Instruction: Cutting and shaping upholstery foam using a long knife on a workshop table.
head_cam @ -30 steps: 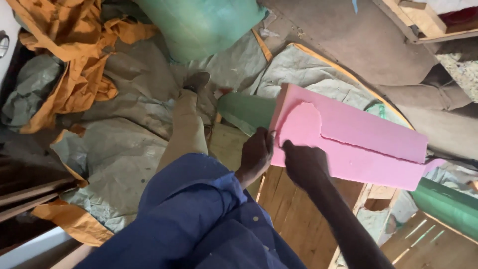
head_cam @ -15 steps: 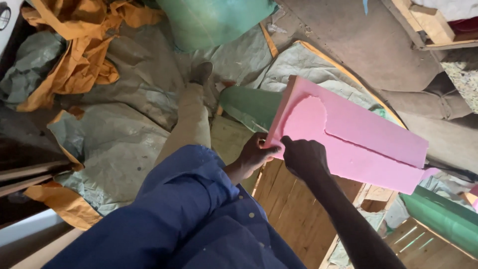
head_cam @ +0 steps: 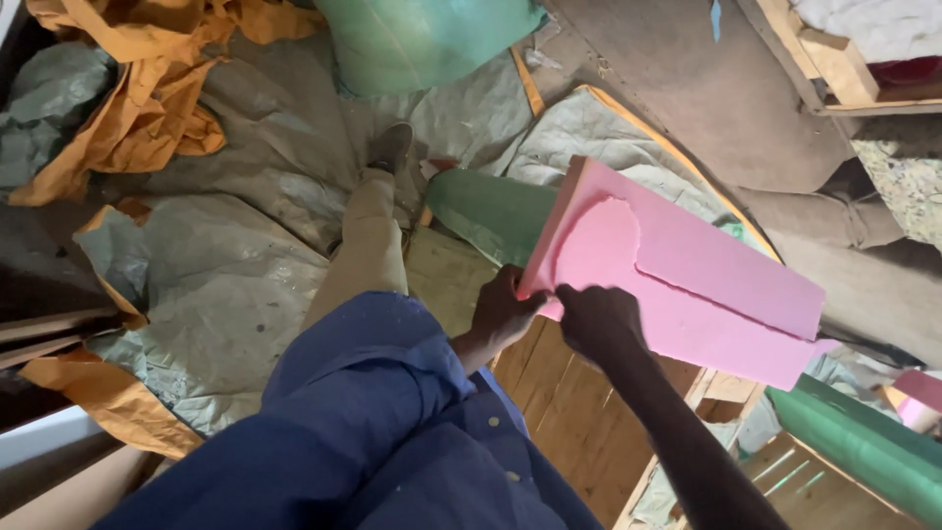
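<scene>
Head view: your left hand grips the near lower corner of the pink foam slab, fingers curled around its edge, while your right hand is clamped on the slab's lower edge just beside it, fingers closed over the face. You hold the slab tilted above the wooden table, near its far edge, with a torn, rounded layer showing on the slab's face. Beyond the table, a green roll lies on grey sacking on the floor.
</scene>
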